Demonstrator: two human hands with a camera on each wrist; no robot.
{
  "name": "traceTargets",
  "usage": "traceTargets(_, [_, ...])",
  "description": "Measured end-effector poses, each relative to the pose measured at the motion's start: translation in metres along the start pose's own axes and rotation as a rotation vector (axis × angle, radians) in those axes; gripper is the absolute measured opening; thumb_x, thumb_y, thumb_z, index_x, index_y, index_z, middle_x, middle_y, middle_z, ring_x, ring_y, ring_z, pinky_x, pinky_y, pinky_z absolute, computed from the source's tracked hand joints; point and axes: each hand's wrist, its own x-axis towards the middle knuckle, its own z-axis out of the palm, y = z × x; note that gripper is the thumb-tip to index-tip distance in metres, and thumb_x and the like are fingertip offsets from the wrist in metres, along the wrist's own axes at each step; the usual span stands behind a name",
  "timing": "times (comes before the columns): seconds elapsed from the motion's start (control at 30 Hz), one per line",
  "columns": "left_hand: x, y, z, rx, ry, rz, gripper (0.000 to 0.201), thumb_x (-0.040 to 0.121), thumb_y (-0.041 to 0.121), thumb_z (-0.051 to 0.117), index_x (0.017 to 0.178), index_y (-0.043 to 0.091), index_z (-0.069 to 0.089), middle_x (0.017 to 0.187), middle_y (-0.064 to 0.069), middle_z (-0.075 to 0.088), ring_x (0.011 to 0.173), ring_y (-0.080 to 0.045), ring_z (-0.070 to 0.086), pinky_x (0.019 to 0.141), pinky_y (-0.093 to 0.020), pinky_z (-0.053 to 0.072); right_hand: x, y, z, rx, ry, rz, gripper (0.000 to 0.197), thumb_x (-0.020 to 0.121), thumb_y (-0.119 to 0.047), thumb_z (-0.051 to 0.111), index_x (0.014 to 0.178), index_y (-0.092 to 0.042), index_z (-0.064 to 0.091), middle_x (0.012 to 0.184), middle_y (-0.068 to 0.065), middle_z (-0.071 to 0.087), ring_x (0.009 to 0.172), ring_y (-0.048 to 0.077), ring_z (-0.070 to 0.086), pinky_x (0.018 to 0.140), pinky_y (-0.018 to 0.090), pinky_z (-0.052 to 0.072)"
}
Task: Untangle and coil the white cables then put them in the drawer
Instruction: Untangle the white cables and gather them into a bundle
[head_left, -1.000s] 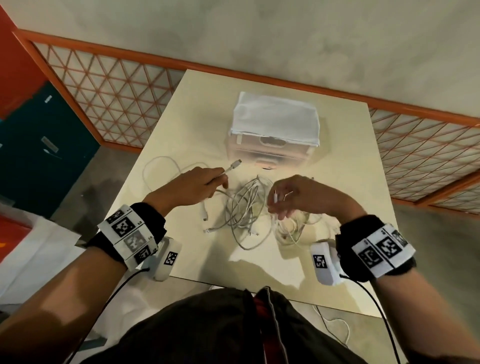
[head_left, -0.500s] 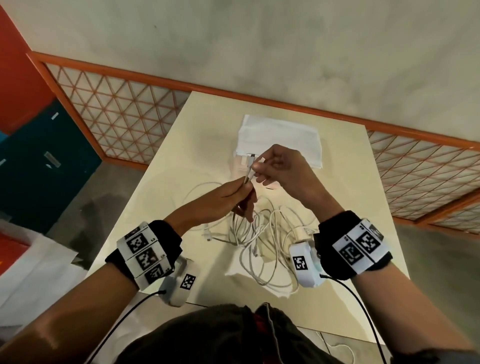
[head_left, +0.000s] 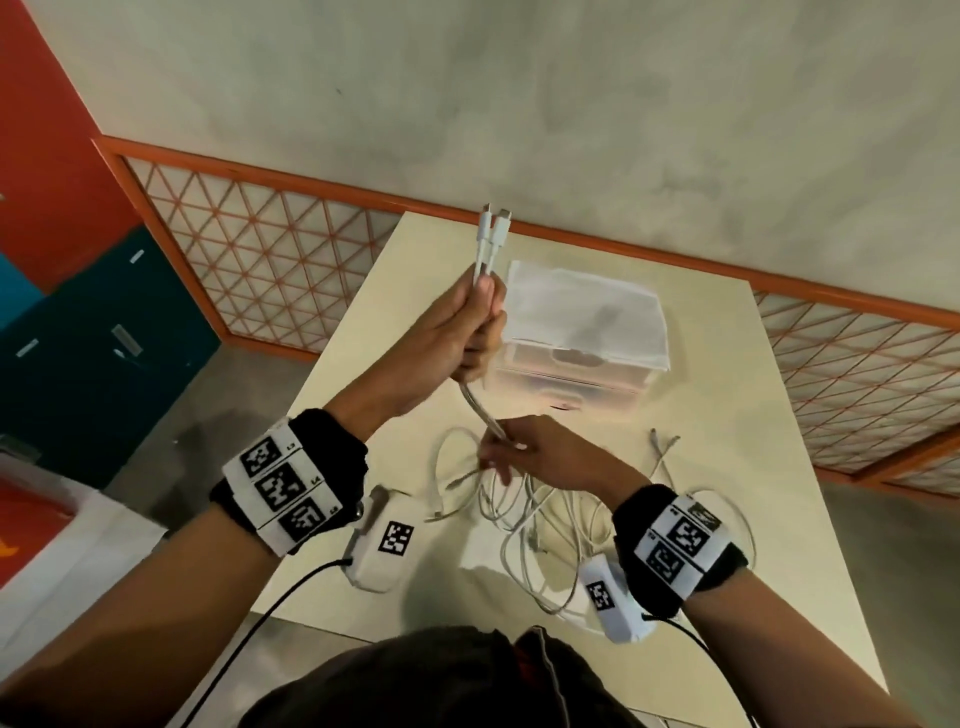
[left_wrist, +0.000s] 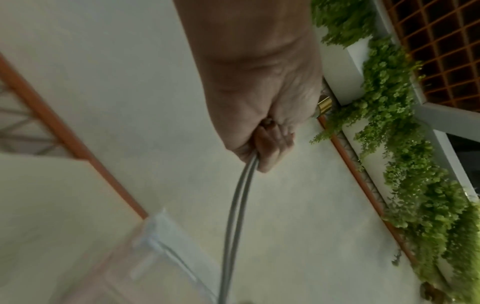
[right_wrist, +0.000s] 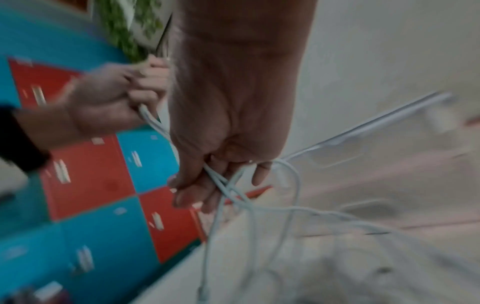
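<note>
Midway through untangling, the left hand (head_left: 470, 332) grips both cable ends (head_left: 491, 228) aloft. Below, the right hand (head_left: 524, 457) pinches the doubled strands (head_left: 480, 410); freeing the tangle (head_left: 524, 509) likely comes next.

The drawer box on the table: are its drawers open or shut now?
Shut, it seems. In the head view both fronts of the clear drawer box sit flush with its body; no cable is inside that I can see.
</note>
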Motion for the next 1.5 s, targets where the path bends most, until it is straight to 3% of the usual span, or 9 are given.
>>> traceTargets(0.13, [-0.006, -0.002, -0.023, 0.243, 0.049, -0.027, 0.027, 0.103, 0.029, 0.027, 0.082, 0.015, 0.037, 0.053, 0.012, 0.03, 0.045, -0.003, 0.023, 0.041, -0.015, 0.024, -0.01, 0.035, -0.018, -0.244, 0.109, 0.038, 0.017, 0.094, -0.022, 0.056, 0.081, -0.018, 0.065, 0.068, -0.014, 0.065, 0.07, -0.005, 0.059, 0.078, 0.029, 0.043])
traceTargets(0.23, [-0.012, -0.014, -0.029, 0.508, 0.061, -0.06, 0.029, 0.089, 0.032, 0.061, 0.078, 0.008, 0.049, 0.055, 0.01, 0.032, 0.048, -0.004, 0.028, 0.048, -0.017, 0.025, -0.014, 0.029, -0.031, -0.353, 0.127, 0.068, 0.024, 0.095, -0.028, 0.052, 0.081, -0.014, 0.066, 0.076, -0.012, 0.066, 0.079, 0.007, 0.061, 0.086, 0.04, 0.042])
traceTargets(0.33, [-0.014, -0.026, -0.028, 0.709, -0.037, -0.133, 0.031, 0.066, 0.038, 0.083, 0.082, 0.02, 0.064, 0.045, 0.01, 0.04, 0.046, -0.006, 0.034, 0.047, -0.017, 0.022, -0.014, 0.004, -0.041, -0.264, 0.175, -0.01, 0.02, 0.094, -0.022, 0.055, 0.079, -0.015, 0.066, 0.074, -0.008, 0.067, 0.074, 0.005, 0.061, 0.075, 0.026, 0.044])
traceTargets(0.63, [-0.009, -0.044, -0.044, 0.652, -0.036, -0.142, 0.02, 0.086, 0.03, 0.067, 0.071, 0.017, 0.065, 0.048, 0.008, 0.045, 0.048, -0.003, 0.038, 0.051, -0.023, 0.029, -0.015, -0.016, -0.05, 0.082, 0.52, -0.025, 0.023, 0.075, -0.015, 0.076, 0.097, -0.013, 0.071, 0.117, 0.0, 0.048, 0.084, 0.011, 0.053, 0.07, 0.015, 0.048])
traceTargets(0.83, [-0.01, -0.042, -0.083, 0.716, 0.081, -0.129, 0.018, 0.085, 0.038, 0.067, 0.067, 0.034, 0.066, 0.045, 0.012, 0.049, 0.044, -0.004, 0.039, 0.052, -0.026, 0.031, -0.046, 0.017, -0.061, 0.19, 0.683, 0.048, 0.016, 0.079, 0.005, 0.067, 0.089, -0.007, 0.072, 0.088, 0.01, 0.062, 0.068, 0.002, 0.059, 0.063, 0.016, 0.052])
traceTargets(0.97, [-0.012, -0.033, -0.092, 0.669, 0.105, -0.077, 0.015, 0.085, 0.043, 0.064, 0.071, 0.038, 0.066, 0.044, 0.011, 0.046, 0.042, -0.005, 0.038, 0.046, -0.018, 0.027, -0.066, 0.047, -0.059, 0.01, 0.487, 0.403, 0.019, 0.083, 0.004, 0.062, 0.081, -0.013, 0.069, 0.062, 0.0, 0.06, 0.053, 0.007, 0.059, 0.069, 0.036, 0.059])
traceTargets(1.13, [-0.013, -0.025, -0.079, 0.67, 0.015, -0.058, 0.02, 0.082, 0.051, 0.06, 0.071, 0.035, 0.065, 0.047, 0.01, 0.042, 0.047, -0.006, 0.033, 0.047, -0.021, 0.024, -0.073, 0.047, -0.04, -0.248, 0.088, 0.673, 0.01, 0.087, -0.009, 0.055, 0.091, -0.013, 0.063, 0.082, 0.003, 0.066, 0.067, 0.018, 0.068, 0.058, 0.018, 0.043])
traceTargets(1.3, [-0.009, -0.019, -0.053, 0.725, -0.047, -0.081, 0.015, 0.086, 0.031, 0.065, 0.071, 0.026, 0.065, 0.047, 0.009, 0.041, 0.045, -0.006, 0.033, 0.044, -0.015, 0.022, -0.052, 0.038, -0.047, -0.38, 0.438, 0.329, 0.041, 0.079, 0.006, 0.055, 0.117, -0.009, 0.058, 0.109, 0.011, 0.055, 0.112, 0.031, 0.053, 0.095, 0.03, 0.04])
traceTargets(1.5, [-0.003, -0.011, -0.036, 0.698, -0.1, -0.048, 0.016, 0.083, 0.035, 0.066, 0.068, 0.04, 0.064, 0.051, 0.005, 0.042, 0.049, -0.007, 0.031, 0.047, -0.018, 0.022, -0.024, -0.016, -0.051, -0.016, 0.388, -0.092, 0.043, 0.09, -0.005, 0.054, 0.129, -0.024, 0.049, 0.125, -0.017, 0.053, 0.119, -0.001, 0.047, 0.101, 0.012, 0.036])
